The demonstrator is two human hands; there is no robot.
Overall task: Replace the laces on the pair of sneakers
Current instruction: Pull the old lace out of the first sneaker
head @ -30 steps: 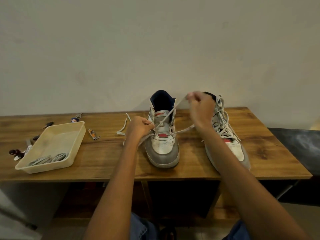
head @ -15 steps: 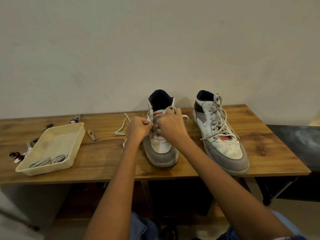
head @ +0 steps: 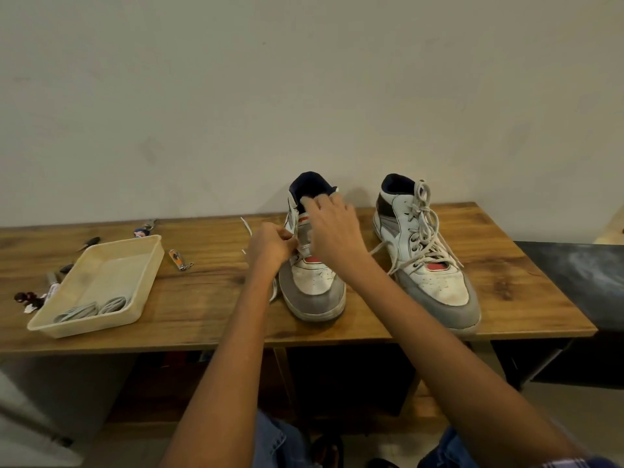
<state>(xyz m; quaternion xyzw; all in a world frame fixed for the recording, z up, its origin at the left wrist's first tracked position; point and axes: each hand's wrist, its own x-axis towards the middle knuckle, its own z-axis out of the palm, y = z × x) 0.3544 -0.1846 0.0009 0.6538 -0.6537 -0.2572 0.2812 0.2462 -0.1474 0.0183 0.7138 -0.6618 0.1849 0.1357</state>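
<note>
Relacing the left sneaker on the table

No writing is readable. Far left, a tray (head: 98,285) holds coiled laces (head: 91,309). Left hand (head: 271,246) pinches the lace (head: 274,292) at the left sneaker (head: 314,285); right hand (head: 332,231), grip released, touches its tongue. The right sneaker (head: 429,261) stays laced.

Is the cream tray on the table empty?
No, the cream tray holds coiled grey laces at its near end.

Single head-worn view, looking forward and down, table (head: 209,309) close, wall behind
</note>
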